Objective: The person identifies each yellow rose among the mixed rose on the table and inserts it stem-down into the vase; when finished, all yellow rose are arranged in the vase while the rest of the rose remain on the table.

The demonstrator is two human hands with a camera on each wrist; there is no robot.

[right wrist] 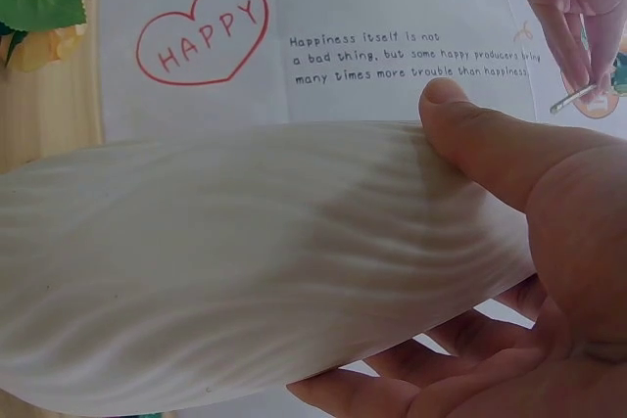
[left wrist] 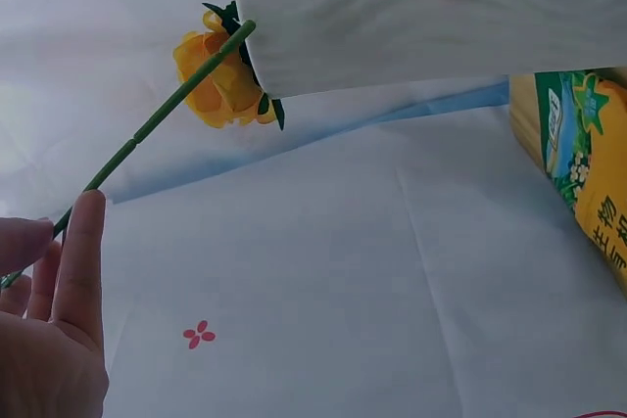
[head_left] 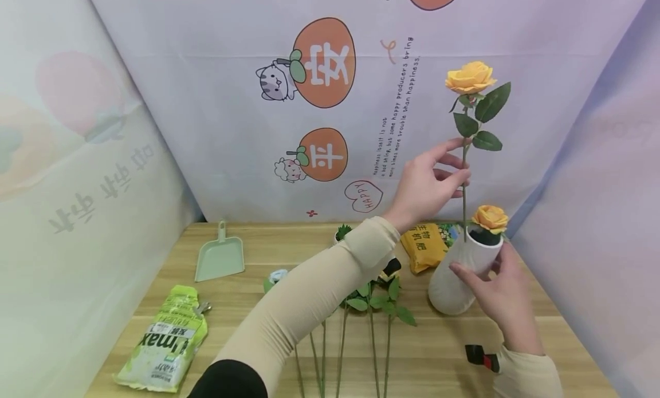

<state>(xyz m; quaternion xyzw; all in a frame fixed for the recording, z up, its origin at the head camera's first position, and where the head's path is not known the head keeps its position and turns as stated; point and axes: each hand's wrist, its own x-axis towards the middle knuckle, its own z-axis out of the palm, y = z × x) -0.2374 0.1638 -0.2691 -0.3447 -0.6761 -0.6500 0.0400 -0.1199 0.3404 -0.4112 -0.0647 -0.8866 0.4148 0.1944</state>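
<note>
My left hand (head_left: 430,177) pinches the stem of a yellow rose (head_left: 470,77) between thumb and fingers, bloom up, above a white vase (head_left: 454,283). In the left wrist view the green stem's (left wrist: 167,105) cut end overlaps the vase's rim, outside its mouth. Around the ribbed side of the vase, which leans to the right, curls my right hand (head_left: 502,295); its thumb (right wrist: 480,134) lies along the near wall in the right wrist view. A second yellow rose (head_left: 491,219) stands in the vase with its bloom at the rim; its stem is hidden inside.
Several flower stems (head_left: 342,346) lie on the wooden table, partly behind my left sleeve. An orange packet (head_left: 425,246) is behind the vase. To the left are a green dustpan (head_left: 222,257) and a clipped green-white bag (head_left: 167,341). A printed cloth (head_left: 232,157) hangs behind.
</note>
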